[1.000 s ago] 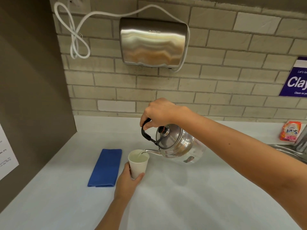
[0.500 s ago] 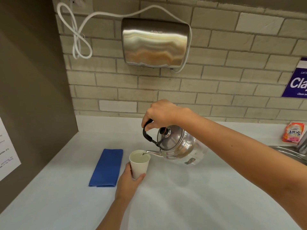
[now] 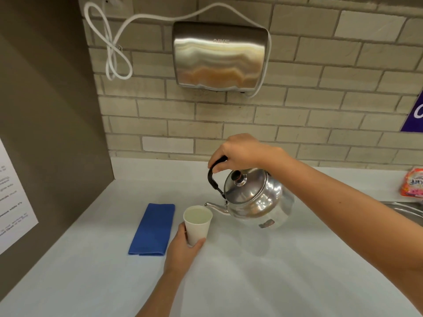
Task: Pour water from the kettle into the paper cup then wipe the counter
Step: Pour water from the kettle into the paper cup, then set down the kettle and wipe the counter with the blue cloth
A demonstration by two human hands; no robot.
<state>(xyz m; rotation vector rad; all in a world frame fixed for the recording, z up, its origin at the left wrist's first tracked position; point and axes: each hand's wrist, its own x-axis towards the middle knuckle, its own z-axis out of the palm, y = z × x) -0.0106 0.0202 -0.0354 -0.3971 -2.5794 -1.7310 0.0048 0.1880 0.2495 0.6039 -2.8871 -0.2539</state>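
A white paper cup stands on the pale counter, with water visible inside it. My left hand wraps around the cup's lower part. My right hand grips the black handle of a shiny steel kettle, held in the air just right of the cup. The kettle leans slightly left and its spout tip sits at the cup's rim. A folded blue cloth lies flat on the counter left of the cup.
A steel hand dryer with a white cord hangs on the brick wall. A grey side panel closes the left side. At the right edge lie a sink rim and an orange packet.
The kettle has tipped back towards level and its spout has risen to the cup's rim. My left hand still holds the cup in the same spot.
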